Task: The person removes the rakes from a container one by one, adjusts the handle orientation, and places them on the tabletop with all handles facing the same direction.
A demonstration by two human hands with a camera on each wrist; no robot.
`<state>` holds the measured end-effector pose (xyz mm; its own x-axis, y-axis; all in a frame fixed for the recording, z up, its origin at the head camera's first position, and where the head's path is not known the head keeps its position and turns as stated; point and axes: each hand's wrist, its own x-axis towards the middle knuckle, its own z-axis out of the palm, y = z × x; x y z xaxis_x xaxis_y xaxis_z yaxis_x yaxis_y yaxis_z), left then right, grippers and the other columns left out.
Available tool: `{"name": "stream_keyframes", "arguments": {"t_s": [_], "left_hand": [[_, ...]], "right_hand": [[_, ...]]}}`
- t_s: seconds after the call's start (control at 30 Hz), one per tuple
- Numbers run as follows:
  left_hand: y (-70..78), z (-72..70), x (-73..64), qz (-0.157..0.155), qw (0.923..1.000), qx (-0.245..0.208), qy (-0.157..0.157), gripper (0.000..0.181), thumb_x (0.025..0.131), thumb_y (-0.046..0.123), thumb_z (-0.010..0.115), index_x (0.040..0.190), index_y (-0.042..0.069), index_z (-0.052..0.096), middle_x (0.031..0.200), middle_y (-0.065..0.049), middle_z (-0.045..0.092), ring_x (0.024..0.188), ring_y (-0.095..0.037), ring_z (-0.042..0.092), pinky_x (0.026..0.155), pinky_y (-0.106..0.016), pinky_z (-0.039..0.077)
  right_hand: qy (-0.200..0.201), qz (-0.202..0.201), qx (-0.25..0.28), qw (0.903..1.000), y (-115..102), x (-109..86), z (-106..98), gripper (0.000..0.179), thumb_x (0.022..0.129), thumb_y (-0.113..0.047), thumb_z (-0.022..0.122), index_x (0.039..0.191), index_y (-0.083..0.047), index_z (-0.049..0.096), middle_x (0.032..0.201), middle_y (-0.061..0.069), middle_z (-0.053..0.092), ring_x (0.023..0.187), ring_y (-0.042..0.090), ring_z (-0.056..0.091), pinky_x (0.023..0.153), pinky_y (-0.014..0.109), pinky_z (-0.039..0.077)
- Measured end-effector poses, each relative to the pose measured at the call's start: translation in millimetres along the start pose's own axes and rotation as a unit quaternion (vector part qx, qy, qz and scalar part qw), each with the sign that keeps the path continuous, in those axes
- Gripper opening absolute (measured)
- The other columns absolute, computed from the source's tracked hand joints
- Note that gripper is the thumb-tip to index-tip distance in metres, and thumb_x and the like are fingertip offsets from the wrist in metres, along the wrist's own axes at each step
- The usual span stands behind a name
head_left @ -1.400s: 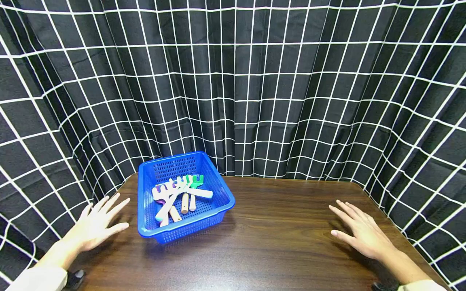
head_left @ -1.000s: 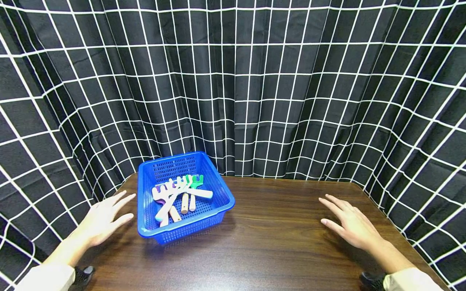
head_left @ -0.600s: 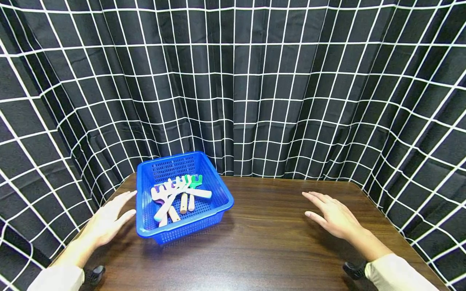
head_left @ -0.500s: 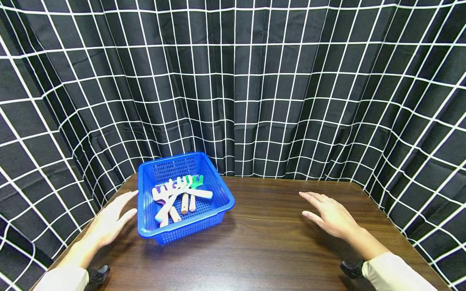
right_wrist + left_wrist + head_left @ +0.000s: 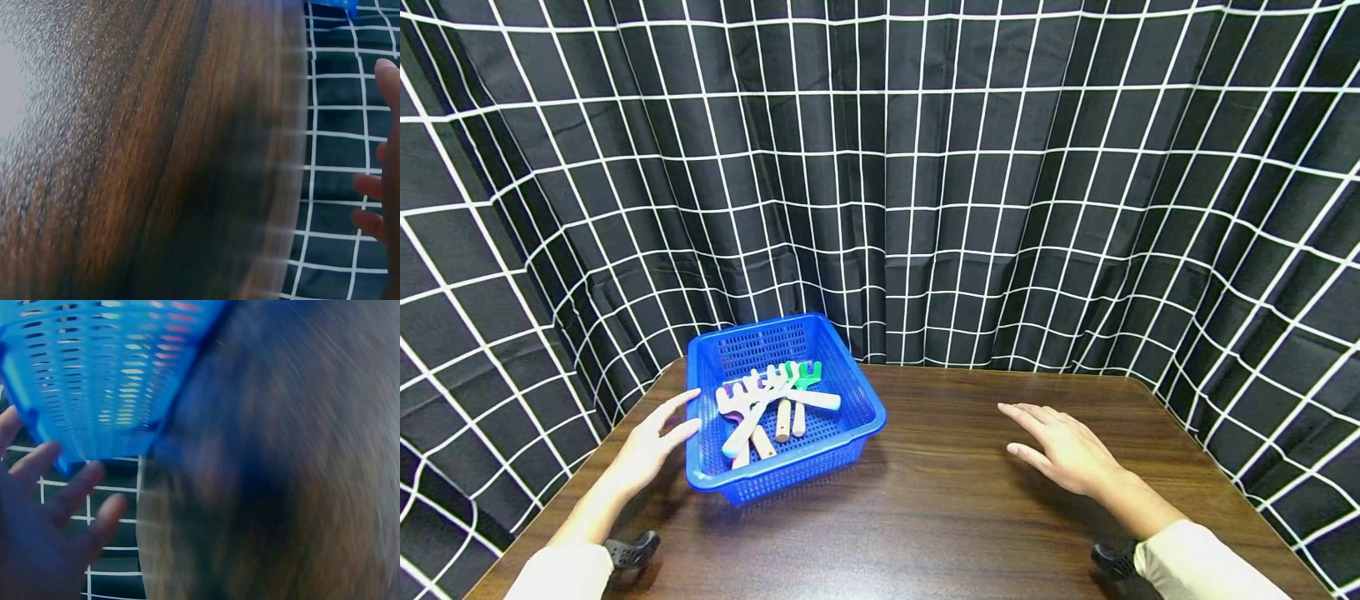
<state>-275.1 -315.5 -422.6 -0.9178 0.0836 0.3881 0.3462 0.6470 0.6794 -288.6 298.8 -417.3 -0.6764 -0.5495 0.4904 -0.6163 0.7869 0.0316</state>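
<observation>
Left hand [image 5: 650,446] and right hand [image 5: 1067,450] shifted inward, each grip wide, blue basket [image 5: 797,473] (right wrist: sliver only)

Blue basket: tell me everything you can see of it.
The blue basket stands upright toward the back left of the table, open-topped and turned at a slant. It looks like plastic, roughly rectangular, with a smooth rim and perforated walls and floor. Several fork-headed tools lie crossed inside it. The left hand has its fingertips at the left rim; whether they touch, I cannot tell.
</observation>
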Motion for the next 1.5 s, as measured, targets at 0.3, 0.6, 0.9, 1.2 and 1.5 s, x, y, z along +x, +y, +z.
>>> {"name": "stream_keyframes", "arguments": {"t_s": [0.3, 0.6, 0.9, 1.2, 1.5], "left_hand": [[-4.4, 7.3, 5.0, -0.041, 0.9808, -0.185, -0.046, 0.054, 0.103, 0.015, 0.047, 0.148, -0.001, 0.024, 0.136, -0.036, 0.036, 0.101, -0.020, 0.062, 0.080, -0.033, 0.052], [0.0, 10.1, -1.0, -0.114, 0.9694, -0.214, -0.041, 0.057, 0.104, 0.026, 0.041, 0.153, 0.011, 0.016, 0.144, -0.031, 0.031, 0.108, -0.021, 0.056, 0.083, -0.039, 0.046], [-2.1, 17.9, -6.7, -0.118, 0.9561, -0.267, -0.021, 0.053, 0.106, 0.026, 0.037, 0.154, 0.015, 0.016, 0.146, -0.024, 0.028, 0.100, -0.006, 0.058, 0.077, -0.035, 0.050], [-2.7, 21.6, -7.9, -0.117, 0.9523, -0.281, -0.019, 0.053, 0.106, 0.028, 0.035, 0.154, 0.018, 0.016, 0.145, -0.021, 0.029, 0.101, -0.007, 0.059, 0.077, -0.033, 0.050], [1.4, 22.9, -5.6, -0.106, 0.9544, -0.279, -0.016, 0.051, 0.107, 0.027, 0.035, 0.154, 0.019, 0.017, 0.146, -0.020, 0.029, 0.104, -0.007, 0.058, 0.079, -0.032, 0.048]], "right_hand": [[0.002, -0.017, 0.011, 0.9998, -14, 15.8, 1, 0.059, 0.092, -0.040, 0.065, 0.144, -0.022, 0.046, 0.134, 0.007, 0.056, 0.120, 0.028, 0.054, 0.094, 0.051, 0.043], [0.030, -0.010, 0.037, 0.9988, -29, 32.6, 8, 0.061, 0.091, -0.037, 0.067, 0.145, -0.021, 0.045, 0.134, 0.010, 0.056, 0.121, 0.029, 0.054, 0.095, 0.052, 0.043], [0.029, 0.003, 0.108, 0.9937, -62, 53.6, 23, 0.058, 0.093, -0.037, 0.064, 0.145, -0.018, 0.046, 0.137, 0.007, 0.055, 0.125, 0.026, 0.051, 0.099, 0.048, 0.042], [0.047, 0.023, 0.163, 0.9853, -86, 69.8, 34, 0.059, 0.093, -0.035, 0.065, 0.146, -0.018, 0.044, 0.138, 0.006, 0.054, 0.125, 0.023, 0.051, 0.100, 0.046, 0.042], [0.081, 0.030, 0.219, 0.9718, -103, 84.1, 39, 0.061, 0.092, -0.028, 0.068, 0.147, -0.018, 0.042, 0.131, 0.006, 0.058, 0.110, 0.021, 0.061, 0.092, 0.045, 0.047]]}}
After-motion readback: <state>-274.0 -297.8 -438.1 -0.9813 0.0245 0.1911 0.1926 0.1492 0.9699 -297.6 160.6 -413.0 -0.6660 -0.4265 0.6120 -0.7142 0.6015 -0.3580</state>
